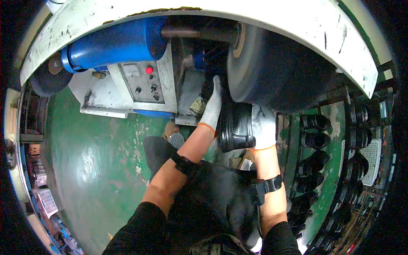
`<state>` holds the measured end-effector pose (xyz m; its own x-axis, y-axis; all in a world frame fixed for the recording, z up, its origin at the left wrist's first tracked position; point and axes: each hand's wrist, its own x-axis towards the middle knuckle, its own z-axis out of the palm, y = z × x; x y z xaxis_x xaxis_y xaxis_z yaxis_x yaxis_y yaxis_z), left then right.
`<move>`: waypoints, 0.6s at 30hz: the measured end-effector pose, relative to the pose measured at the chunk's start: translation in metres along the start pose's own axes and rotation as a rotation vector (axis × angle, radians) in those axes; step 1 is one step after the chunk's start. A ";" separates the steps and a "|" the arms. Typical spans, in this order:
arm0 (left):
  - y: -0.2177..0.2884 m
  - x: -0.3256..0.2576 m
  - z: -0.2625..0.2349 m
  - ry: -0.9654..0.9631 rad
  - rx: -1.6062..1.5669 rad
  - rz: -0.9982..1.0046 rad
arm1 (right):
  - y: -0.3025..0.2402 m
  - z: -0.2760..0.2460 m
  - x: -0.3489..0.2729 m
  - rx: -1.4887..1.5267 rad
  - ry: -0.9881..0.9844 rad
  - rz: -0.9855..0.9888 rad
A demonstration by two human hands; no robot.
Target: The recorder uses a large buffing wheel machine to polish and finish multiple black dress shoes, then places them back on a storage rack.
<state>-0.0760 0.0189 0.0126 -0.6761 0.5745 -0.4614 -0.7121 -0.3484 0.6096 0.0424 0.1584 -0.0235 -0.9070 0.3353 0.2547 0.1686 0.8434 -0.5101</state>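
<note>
A black leather shoe is held up close under a large dark round wheel, whose pale side face is smeared as if spinning. My right hand, in a white glove with an orange cuff, grips the shoe from its right side; its fingertips are partly hidden below the wheel. Along the shoe's left side lies my left hand, gloved alike, one digit pointing straight up and the other fingers hidden in the dark. It appears to hold the shoe from that side. The shoe's far end is lost in shadow.
A white hood arches over the wheel. Left of it are a blue motor housing and a control panel with a red button. Racks with several black shoes stand at right. A white basket is beyond them.
</note>
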 end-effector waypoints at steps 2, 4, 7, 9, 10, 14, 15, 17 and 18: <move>0.000 0.014 -0.002 0.039 0.048 0.055 | 0.014 -0.004 0.007 -0.466 0.036 -0.150; 0.004 0.021 -0.006 0.007 0.016 0.049 | 0.014 -0.004 0.010 -0.466 0.042 -0.155; 0.006 0.028 -0.012 -0.092 -0.119 0.028 | 0.008 -0.008 0.035 -0.478 0.069 -0.164; 0.009 0.038 -0.024 -0.091 -0.154 0.060 | -0.005 -0.011 0.026 -0.472 0.088 -0.186; 0.010 0.043 -0.030 -0.094 -0.189 0.090 | -0.010 -0.013 0.029 -0.469 0.097 -0.196; 0.014 0.042 -0.032 -0.053 -0.175 0.212 | -0.025 -0.024 0.019 -0.474 0.132 -0.213; 0.013 0.040 -0.031 -0.053 -0.172 0.205 | -0.030 -0.025 0.019 -0.476 0.141 -0.217; 0.010 0.034 -0.030 -0.019 -0.185 0.173 | -0.040 -0.030 0.020 -0.478 0.162 -0.226; 0.008 0.031 -0.031 -0.019 -0.181 0.171 | -0.045 -0.032 0.019 -0.475 0.163 -0.221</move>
<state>-0.1088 0.0113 -0.0166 -0.7872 0.5089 -0.3483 -0.6110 -0.5675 0.5519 0.0294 0.1401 0.0303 -0.8755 0.1570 0.4571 0.1704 0.9853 -0.0120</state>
